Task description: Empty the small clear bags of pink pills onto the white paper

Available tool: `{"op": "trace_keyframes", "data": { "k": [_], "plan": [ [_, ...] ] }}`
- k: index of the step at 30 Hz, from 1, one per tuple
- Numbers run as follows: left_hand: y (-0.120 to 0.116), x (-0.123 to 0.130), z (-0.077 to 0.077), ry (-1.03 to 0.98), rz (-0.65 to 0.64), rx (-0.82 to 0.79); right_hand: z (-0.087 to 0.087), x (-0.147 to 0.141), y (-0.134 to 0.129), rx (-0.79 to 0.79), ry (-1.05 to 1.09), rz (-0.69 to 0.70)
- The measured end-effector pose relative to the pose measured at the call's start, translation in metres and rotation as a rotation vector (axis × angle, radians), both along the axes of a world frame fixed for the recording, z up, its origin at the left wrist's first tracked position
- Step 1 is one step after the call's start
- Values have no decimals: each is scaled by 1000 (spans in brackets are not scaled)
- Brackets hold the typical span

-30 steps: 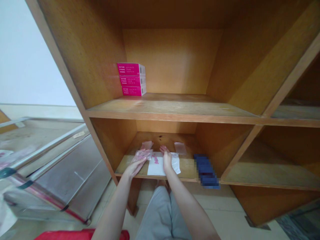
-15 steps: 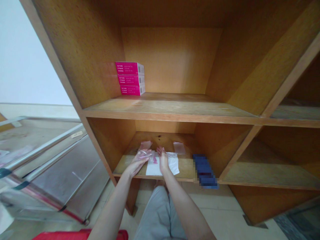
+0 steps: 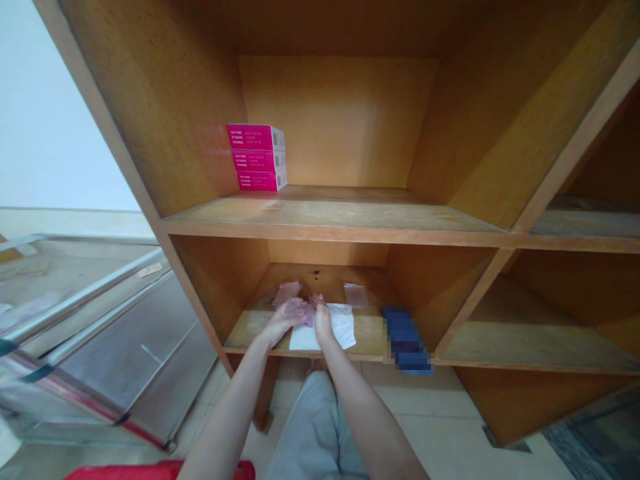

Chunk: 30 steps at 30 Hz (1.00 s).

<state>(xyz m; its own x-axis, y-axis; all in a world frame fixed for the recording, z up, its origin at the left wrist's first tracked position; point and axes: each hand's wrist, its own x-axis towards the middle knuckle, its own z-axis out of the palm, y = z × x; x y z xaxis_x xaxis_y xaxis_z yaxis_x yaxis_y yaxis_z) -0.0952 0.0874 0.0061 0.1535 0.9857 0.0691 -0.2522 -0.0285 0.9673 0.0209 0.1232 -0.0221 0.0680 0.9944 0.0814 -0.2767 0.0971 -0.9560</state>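
Ok so I'm reaching into the lower cubby of this wooden shelf [image 3: 367,337], and compared with a moment ago my hands have closed in on each other. My left hand [image 3: 283,325] is palm down, fingers curled around a crumpled pinkish plastic bag [image 3: 296,311], and it's got that bag bunched up now instead of lying loosely across it. My right hand [image 3: 323,325] sits just beside it, fingers drawn together, with the fingertips [image 3: 317,306] right up against the bag's right end. Can't really tell if they're pinching it or just touching it. Under my hands is a white sheet [image 3: 320,335] near the shelf's front edge, and the pink marks that showed on it before are now covered. Farther back are two more small bags: a pinkish one [image 3: 287,293] behind my left hand and a clearer one [image 3: 355,294] to the right. To the right of the sheet, a blue stack [image 3: 405,340] lies across the shelf edge, too blurred to make out. On the shelf above, three pink boxes [image 3: 257,157] are stacked against the left wall. Off to my left there's a steel cart [image 3: 100,313], and a red thing [image 3: 150,472] pokes in at the bottom, near my gray pants [image 3: 315,427].
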Motion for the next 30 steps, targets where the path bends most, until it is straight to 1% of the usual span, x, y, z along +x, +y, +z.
{"op": "trace_keyframes", "data": {
  "k": [5, 8, 11, 15, 21, 30],
  "plan": [
    [-1, 7, 10, -12, -49, -23, 2, -1, -2, -13, -15, -1],
    [-2, 10, 13, -12, -49, -17, 4, 0, -3, -20, -14, 0],
    [-2, 10, 13, -7, -37, -9, 4, 1, -3, -18, 5, 11],
    [-1, 9, 11, 24, 13, -13, 3, 2, -2, -34, 48, 10],
    [1, 9, 11, 35, 37, -3, 3, 3, -2, -28, 87, 21],
    [0, 8, 11, 33, 29, -2, 3, 3, -4, -27, 89, 3]
  ]
}}
